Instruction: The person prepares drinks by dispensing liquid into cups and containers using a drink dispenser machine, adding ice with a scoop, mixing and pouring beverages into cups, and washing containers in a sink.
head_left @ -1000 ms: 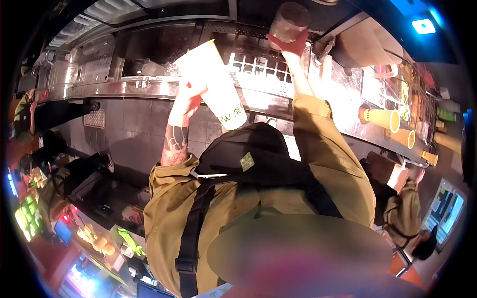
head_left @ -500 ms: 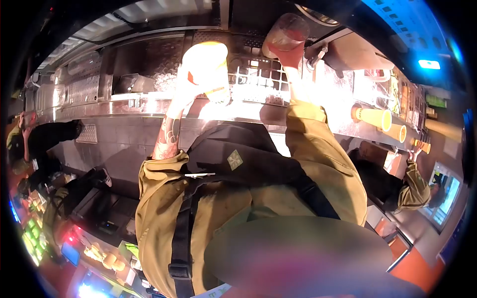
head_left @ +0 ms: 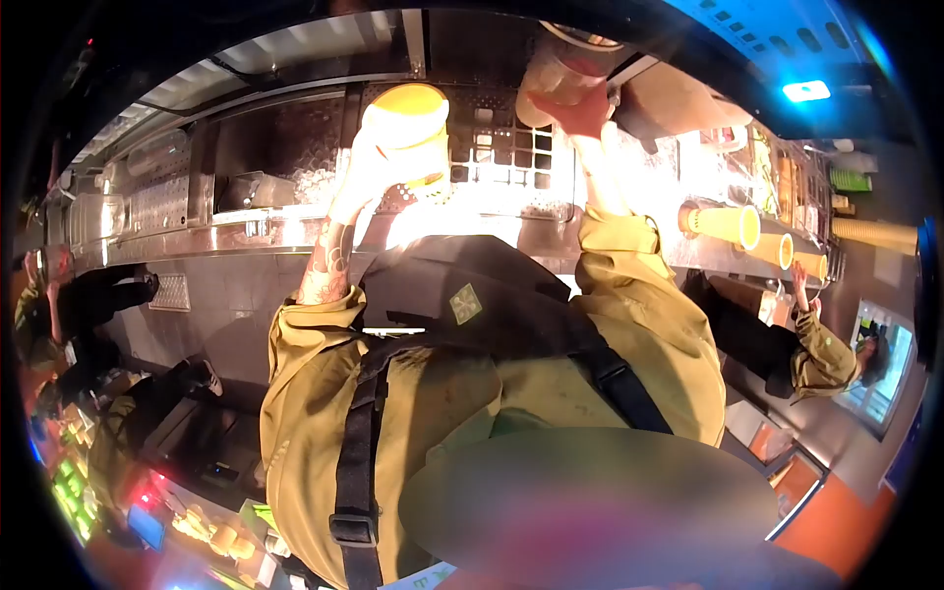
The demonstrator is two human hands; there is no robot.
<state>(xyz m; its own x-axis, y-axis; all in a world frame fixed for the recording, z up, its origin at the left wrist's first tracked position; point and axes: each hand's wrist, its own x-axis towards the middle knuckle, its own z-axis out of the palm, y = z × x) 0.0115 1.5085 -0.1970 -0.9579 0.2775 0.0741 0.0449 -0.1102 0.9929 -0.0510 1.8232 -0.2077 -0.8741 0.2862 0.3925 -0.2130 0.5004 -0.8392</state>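
Observation:
My left hand (head_left: 362,169), washed out by bright light, is wrapped round a large yellow-and-white cup (head_left: 406,120) above the counter. The cup's yellow rim or inside faces up; its contents are not readable in the glare. At the back of the counter, my right hand (head_left: 582,110) grips a clear pitcher-like container (head_left: 543,84), its fingers closed on the near side. The container stands near a round metal rim (head_left: 582,37). Below and between both hands lies a perforated drain grid (head_left: 511,157).
Stacks of yellow cups (head_left: 726,224) lie on their sides at the right. A metal bin with ice (head_left: 315,182) is set into the counter at left. Co-workers stand at the far right (head_left: 826,354) and far left (head_left: 98,295).
The yellow-and-white cup has tipped slightly, so more of its yellow top shows. My right hand and the clear container sit a little farther back, near the round rim. The view has shifted slightly.

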